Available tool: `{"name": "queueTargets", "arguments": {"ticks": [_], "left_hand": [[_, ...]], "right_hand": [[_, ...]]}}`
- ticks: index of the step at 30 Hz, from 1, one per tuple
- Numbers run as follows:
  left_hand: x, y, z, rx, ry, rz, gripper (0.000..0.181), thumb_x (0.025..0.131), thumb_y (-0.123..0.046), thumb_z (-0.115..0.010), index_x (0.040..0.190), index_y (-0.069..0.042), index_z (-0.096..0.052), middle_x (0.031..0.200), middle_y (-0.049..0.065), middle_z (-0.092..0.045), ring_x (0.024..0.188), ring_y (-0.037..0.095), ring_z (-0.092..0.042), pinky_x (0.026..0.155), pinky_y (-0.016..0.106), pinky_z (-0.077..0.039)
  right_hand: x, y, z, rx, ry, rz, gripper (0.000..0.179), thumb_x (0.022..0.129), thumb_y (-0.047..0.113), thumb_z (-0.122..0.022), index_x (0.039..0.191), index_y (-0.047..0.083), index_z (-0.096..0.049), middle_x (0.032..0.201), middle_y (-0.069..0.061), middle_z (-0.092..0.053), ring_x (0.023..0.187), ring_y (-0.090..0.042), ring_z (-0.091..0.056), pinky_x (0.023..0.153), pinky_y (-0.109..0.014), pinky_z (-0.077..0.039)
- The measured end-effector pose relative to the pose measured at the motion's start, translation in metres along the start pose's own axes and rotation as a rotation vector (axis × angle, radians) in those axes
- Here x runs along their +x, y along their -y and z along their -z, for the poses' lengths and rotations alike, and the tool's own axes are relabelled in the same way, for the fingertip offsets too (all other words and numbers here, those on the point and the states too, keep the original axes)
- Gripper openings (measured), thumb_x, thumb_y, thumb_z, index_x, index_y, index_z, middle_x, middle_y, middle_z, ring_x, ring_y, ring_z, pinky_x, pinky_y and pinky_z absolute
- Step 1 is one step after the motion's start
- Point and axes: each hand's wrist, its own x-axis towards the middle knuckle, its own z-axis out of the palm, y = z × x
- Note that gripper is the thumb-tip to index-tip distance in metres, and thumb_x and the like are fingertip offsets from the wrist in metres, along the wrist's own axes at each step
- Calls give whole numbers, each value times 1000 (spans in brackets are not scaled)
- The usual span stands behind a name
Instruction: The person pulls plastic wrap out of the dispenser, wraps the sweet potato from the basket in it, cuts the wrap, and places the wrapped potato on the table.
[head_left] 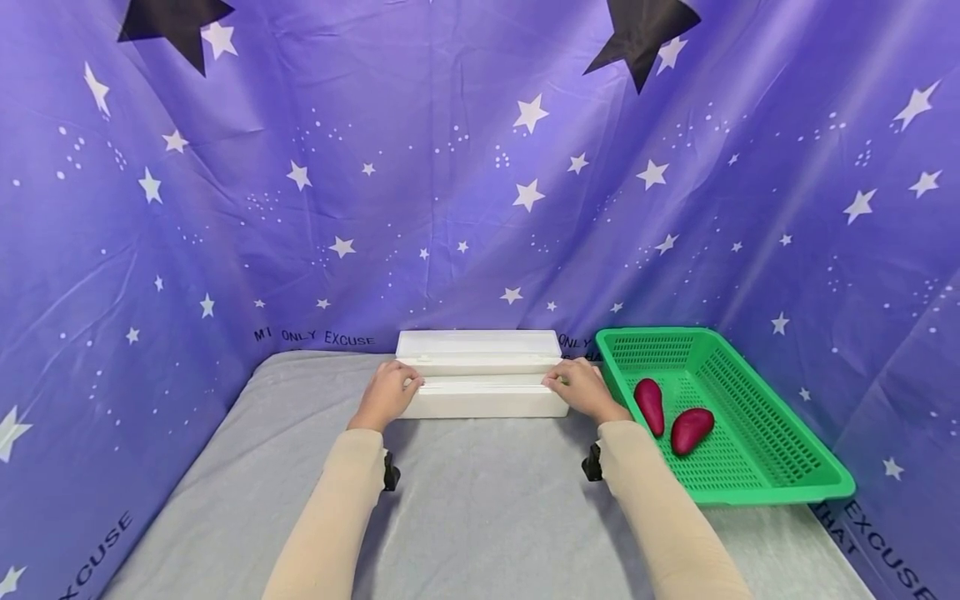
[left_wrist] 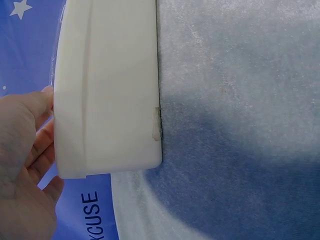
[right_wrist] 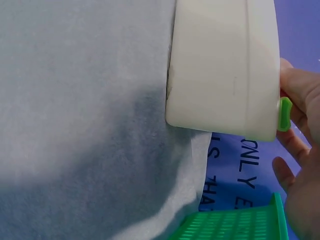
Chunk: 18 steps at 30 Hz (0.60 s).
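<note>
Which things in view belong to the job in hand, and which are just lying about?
In the job:
box
left hand, at its left end
right hand, at its right end

Apparently just lying about:
basket, untouched
two red pieces inside it

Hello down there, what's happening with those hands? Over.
Left hand and right hand holding white box, one at each end. Green basket to the right, two dark-red objects inside. Nothing visibly blocking hands.
</note>
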Motion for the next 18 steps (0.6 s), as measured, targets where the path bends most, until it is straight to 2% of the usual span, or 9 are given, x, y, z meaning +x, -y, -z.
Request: {"name": "queueTargets", "arguments": {"ticks": [7, 18], "left_hand": [[1, -1, 0, 0, -1, 15, 18, 100, -19, -64, 97, -4, -74, 114, 16, -66, 117, 36, -54, 106, 50, -40], [4, 0, 1, -37, -23, 3, 18, 100, -16, -63, 100, -1, -73, 114, 17, -68, 117, 38, -56, 106, 50, -39]], "right_hand": [[4, 2, -4, -65, -5, 23, 14, 98, 18, -66, 89, 9, -72, 91, -4, -67, 99, -31, -54, 91, -55, -39], [5, 4, -4, -31, 22, 0, 19, 101, 17, -58, 93, 6, -71, 95, -7, -67, 102, -34, -53, 96, -53, -39]]}}
